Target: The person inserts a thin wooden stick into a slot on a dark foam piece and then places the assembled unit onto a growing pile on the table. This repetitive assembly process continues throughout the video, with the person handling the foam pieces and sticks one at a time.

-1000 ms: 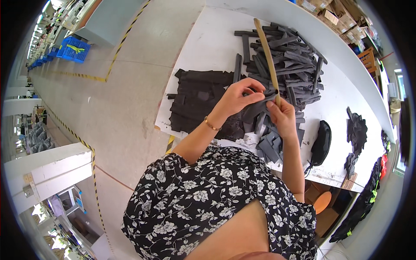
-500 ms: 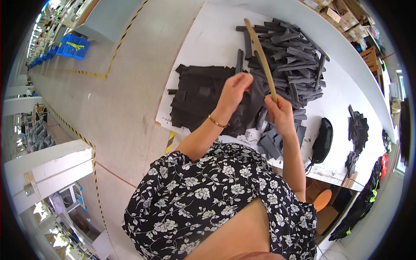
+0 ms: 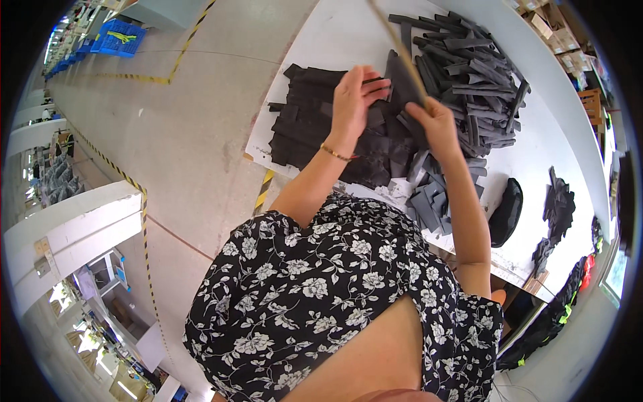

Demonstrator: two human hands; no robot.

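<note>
My right hand [image 3: 439,127] grips the lower end of a long, thin wooden stick [image 3: 406,60], which slants away up and to the left. My left hand [image 3: 353,102] is raised over the dark cloth pieces, its fingers apart and slightly bent. Between that hand and the stick is a dark fabric strip [image 3: 404,84]; whether either touches it I cannot tell. Below my hands, flat black fabric pieces [image 3: 305,130] lie spread in layers on the white table [image 3: 321,40]. A heap of narrow, dark grey tube-like strips [image 3: 479,87] lies to the right of the stick.
Small grey flat pieces [image 3: 429,204] lie near the table's front edge. Right of them sits a black elongated case [image 3: 507,213], and farther right a bunch of dark scraps [image 3: 558,208]. A blue crate [image 3: 119,39] stands on the floor at far left, beyond yellow-black floor tape [image 3: 175,67].
My left hand has gone from pinched to fingers apart and moved farther away. My right hand and the stick have moved forward too. The whole view has shifted a little.
</note>
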